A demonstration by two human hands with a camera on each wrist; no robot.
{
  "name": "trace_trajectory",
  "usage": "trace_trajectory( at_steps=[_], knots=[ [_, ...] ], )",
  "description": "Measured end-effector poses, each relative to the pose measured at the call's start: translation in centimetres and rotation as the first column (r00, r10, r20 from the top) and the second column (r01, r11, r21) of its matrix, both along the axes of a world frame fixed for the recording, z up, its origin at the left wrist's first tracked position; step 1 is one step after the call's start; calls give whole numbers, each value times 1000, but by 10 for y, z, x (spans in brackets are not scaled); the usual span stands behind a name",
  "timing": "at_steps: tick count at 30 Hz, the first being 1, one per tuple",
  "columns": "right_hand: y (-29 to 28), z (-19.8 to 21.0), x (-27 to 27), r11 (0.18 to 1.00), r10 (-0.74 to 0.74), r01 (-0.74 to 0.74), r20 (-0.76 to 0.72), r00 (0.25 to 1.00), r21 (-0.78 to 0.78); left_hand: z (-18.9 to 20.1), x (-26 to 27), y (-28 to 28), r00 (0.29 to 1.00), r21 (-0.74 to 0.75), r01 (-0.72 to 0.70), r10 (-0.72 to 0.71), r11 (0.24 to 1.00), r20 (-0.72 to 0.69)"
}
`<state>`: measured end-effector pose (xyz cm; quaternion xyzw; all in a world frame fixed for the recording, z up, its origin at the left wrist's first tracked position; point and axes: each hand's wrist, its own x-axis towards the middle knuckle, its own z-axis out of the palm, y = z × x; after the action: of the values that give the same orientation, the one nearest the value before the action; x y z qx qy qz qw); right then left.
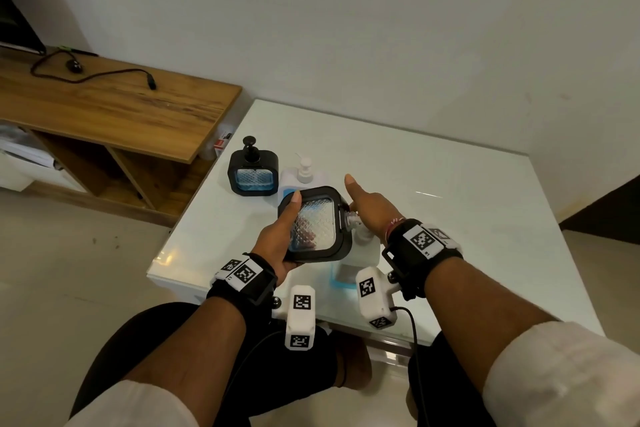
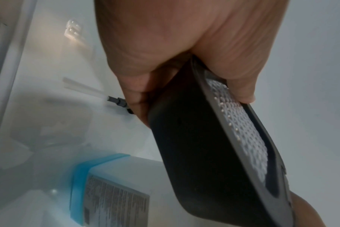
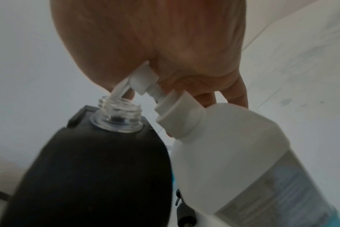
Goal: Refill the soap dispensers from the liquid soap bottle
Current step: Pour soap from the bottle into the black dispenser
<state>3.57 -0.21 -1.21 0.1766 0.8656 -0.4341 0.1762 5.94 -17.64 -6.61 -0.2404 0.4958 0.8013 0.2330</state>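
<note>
My left hand (image 1: 273, 243) grips a black square soap dispenser (image 1: 315, 225) with a clear textured window, tilted so that its open neck points right. In the left wrist view my left hand (image 2: 175, 38) is wrapped round the dispenser (image 2: 194, 145). The white liquid soap bottle (image 1: 363, 255) stands near the table's front edge. My right hand (image 1: 372, 208) rests on its pump with the thumb stretched out. In the right wrist view the palm (image 3: 145, 38) presses the pump head (image 3: 144, 81), and the nozzle (image 3: 119, 88) reaches into the dispenser's clear neck (image 3: 118, 113).
A second black dispenser (image 1: 254, 173) with blue liquid and its pump fitted stands further back on the white table (image 1: 450, 218), beside another white pump bottle (image 1: 304, 173). A loose black pump with its tube (image 2: 116, 102) lies on the table. A wooden cabinet (image 1: 104, 104) stands to the left.
</note>
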Motion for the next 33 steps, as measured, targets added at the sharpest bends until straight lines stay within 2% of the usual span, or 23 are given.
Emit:
trace_trajectory(
  at_steps=[5, 12, 18, 24, 28, 33],
  knots=[
    [-1, -5, -3, 998, 15, -15, -7, 1000, 69, -2, -3, 1, 1000, 19, 3, -2, 1000, -9],
    [1, -2, -3, 998, 44, -44, -8, 999, 37, -5, 2, -1, 1000, 28, 4, -4, 1000, -1],
    [-1, -11, -4, 992, 49, -50, 10, 999, 116, -6, 2, 1, 1000, 9, -3, 3, 1000, 7],
    [1, -2, -1, 999, 41, -40, -38, 998, 33, -3, 2, 2, 1000, -17, -24, 24, 1000, 1],
    [-2, -5, -1, 997, 24, -24, 2, 1000, 79, -4, 1, 2, 999, -9, -34, 34, 999, 1],
    [-2, -5, 0, 991, 90, -88, -16, 996, 98, -5, 2, 2, 999, -14, -33, 32, 999, -18]
  ],
)
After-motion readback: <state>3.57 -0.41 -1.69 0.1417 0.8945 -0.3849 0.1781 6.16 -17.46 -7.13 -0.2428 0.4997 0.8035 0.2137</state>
